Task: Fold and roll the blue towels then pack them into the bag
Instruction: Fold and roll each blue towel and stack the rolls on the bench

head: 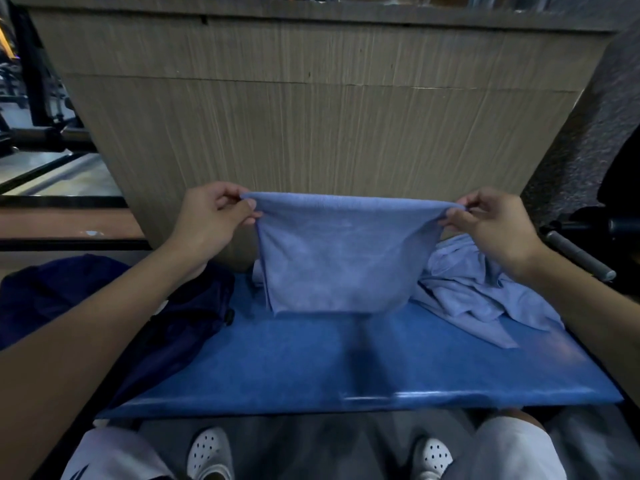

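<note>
The person is holding one blue towel (336, 258) up in the air at 12 o'clock over the blue worktop (346, 368). Its lower edge is hanging just above the surface. The left hand (211, 216) is pinching the top left corner and the right hand (495, 223) is pinching the top right corner. The fingers (460, 214) of both hands are closing narrowly on the cloth and stretching the top edge taut between them. The towel is looking doubled at its left edge, so a first fold is probably being made or squared up, though I cannot tell for sure.

At 3 o'clock, a crumpled heap of light blue towels (471, 289) is lying on the worktop, unfolded. At 9 o'clock, a dark navy bag (104, 299) is slumping partly under the left forearm, and nothing is showing inside it from here.

By my judgement the task is only beginning. No rolled towel is showing anywhere. This towel is waiting to be folded down, rolled and packed, and the heap is waiting after it.
</note>
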